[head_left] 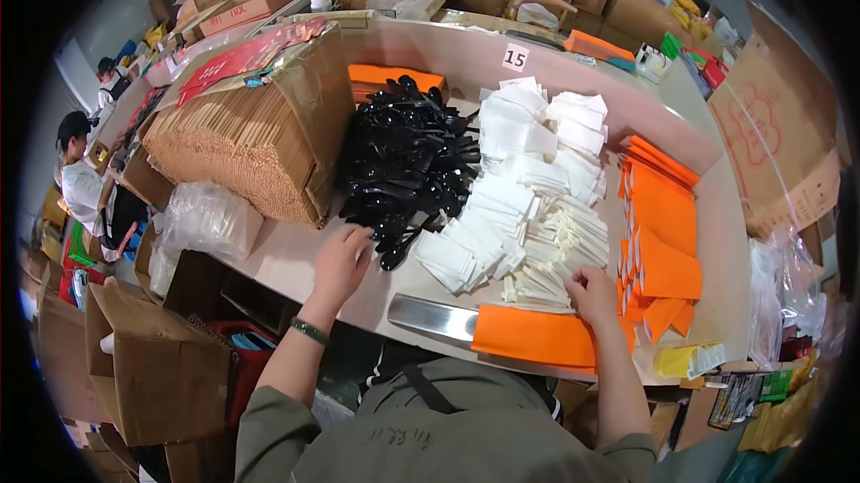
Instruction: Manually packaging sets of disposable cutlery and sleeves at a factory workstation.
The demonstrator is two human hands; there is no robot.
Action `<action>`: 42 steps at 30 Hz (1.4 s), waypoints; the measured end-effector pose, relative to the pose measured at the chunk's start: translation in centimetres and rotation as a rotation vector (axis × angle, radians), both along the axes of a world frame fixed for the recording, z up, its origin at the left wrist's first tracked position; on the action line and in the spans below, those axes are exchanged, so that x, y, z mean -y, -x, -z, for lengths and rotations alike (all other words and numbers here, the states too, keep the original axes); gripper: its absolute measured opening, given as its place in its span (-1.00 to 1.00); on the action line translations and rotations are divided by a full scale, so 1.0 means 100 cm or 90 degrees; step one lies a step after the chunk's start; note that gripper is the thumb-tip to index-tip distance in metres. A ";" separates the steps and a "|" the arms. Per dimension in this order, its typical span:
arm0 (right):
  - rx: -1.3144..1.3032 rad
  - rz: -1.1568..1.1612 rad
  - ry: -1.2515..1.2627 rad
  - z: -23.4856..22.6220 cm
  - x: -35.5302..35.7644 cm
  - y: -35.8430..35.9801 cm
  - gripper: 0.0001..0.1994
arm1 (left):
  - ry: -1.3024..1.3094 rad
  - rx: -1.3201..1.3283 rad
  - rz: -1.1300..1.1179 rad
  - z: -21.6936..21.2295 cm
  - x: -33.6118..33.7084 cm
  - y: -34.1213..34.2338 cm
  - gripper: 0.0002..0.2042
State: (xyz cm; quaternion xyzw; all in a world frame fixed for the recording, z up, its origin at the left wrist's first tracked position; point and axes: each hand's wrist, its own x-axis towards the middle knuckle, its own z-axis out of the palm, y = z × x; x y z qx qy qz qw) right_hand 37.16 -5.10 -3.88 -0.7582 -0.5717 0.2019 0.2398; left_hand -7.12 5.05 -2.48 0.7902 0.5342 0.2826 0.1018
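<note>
My left hand (342, 261), with a dark band at the wrist, hovers by the near edge of a heap of black plastic spoons (408, 160). Its fingers are slightly bent and apart, with nothing visible in them. My right hand (592, 293) is at the near end of a pile of thin cream-coloured packets (564, 245). Its fingertips are pinched together; what they hold, if anything, is hidden. White folded napkins (502, 205) lie between spoons and packets. Just in front of me, an orange pouch (533, 335) is partly over a shiny metal plate (434, 317), under my right forearm.
A carton of stacked wooden sticks (242, 156) stands at left. More orange pouches (663, 232) lie in overlapping rows at right, and others (394, 80) behind the spoons. A raised board (430, 39) borders the far table side. Cardboard boxes (157, 366) crowd the left floor.
</note>
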 end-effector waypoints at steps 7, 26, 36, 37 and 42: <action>0.203 -0.042 -0.156 -0.020 -0.007 0.008 -0.86 | 0.026 -0.138 -0.031 -0.010 -0.104 -0.022 -0.74; 0.186 -0.423 -0.133 0.004 -0.087 0.173 -0.91 | 0.092 0.275 0.032 0.024 0.017 -0.039 -0.85; 0.087 -0.526 0.140 -0.030 -0.026 0.184 -0.86 | 0.190 0.336 -0.070 0.021 0.062 0.008 -0.81; 0.161 -0.552 0.113 -0.026 -0.019 0.185 -0.86 | 0.192 0.344 -0.056 0.017 0.062 0.003 -0.79; -0.055 -0.436 0.085 -0.029 -0.009 0.200 -0.86 | 0.231 0.405 -0.016 0.018 0.070 -0.019 -0.90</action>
